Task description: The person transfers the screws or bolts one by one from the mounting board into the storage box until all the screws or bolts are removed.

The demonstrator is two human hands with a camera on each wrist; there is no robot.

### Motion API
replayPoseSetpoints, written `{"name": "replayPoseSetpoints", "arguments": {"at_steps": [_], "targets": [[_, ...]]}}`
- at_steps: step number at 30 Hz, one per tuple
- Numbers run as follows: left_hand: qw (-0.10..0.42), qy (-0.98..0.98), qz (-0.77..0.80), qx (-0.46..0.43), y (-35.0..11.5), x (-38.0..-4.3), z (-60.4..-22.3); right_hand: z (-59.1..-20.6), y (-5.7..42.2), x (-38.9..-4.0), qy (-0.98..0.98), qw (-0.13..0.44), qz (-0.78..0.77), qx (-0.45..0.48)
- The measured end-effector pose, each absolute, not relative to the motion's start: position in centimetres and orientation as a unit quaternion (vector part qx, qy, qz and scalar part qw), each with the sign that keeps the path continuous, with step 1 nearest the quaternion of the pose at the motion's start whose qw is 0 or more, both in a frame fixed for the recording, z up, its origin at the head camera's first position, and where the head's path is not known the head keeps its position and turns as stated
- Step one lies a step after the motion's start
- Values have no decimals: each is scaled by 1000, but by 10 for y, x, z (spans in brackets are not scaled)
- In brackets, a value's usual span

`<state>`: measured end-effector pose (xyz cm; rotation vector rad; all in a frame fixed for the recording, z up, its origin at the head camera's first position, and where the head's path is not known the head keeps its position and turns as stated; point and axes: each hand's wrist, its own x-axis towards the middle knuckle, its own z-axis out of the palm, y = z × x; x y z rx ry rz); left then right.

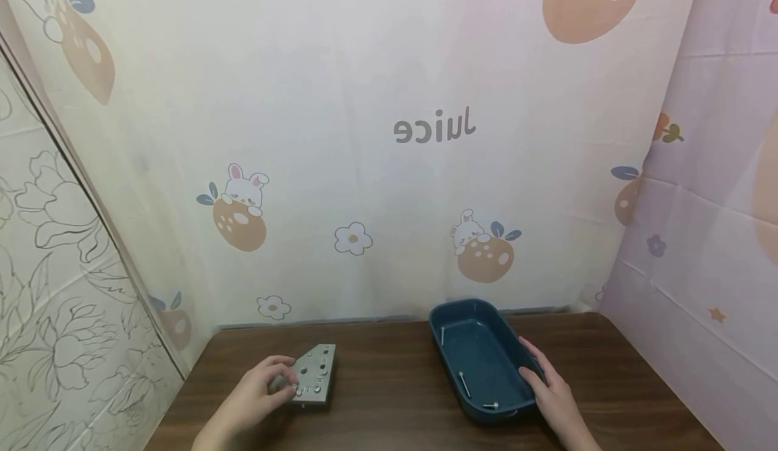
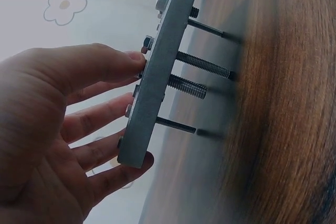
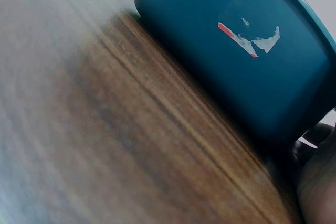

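Observation:
My left hand (image 1: 267, 385) holds a grey metal plate (image 1: 314, 373) at its left side. In the left wrist view the thumb touches a fastener on the upper face, and one finger reaches round the plate's end. Bolts (image 2: 202, 64) of differing lengths stick out beneath it; whether their tips touch the table, I cannot tell. On the right, my right hand (image 1: 554, 391) grips the long side of a dark blue tray (image 1: 486, 353), thumb inside the rim, fingers outside. Inside the tray lie a long bolt (image 1: 464, 384), a shorter bolt (image 1: 490, 406) and a thin bolt (image 1: 442, 335).
Both things are over a dark brown wooden table (image 1: 383, 377), the plate left and the tray right. A printed cloth (image 1: 365, 181) hangs behind the table's back edge, with more cloth (image 1: 67, 255) along the left side and at right. A torn sticker (image 3: 241, 40) marks the tray's outer wall.

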<state>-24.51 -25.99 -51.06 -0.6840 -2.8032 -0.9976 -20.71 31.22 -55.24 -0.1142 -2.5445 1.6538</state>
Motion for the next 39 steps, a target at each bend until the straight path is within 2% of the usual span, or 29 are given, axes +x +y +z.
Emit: {"name": "replayPoseSetpoints", "arguments": {"at_steps": [20,39], "targets": [[59,-917,-322,-227,-259,-244,-510,-550,312,-207,-842,56,535,-34],[52,-918,-323,-223,-257,-243,-507,-551,312,-207,-844,49,533,-37]]}}
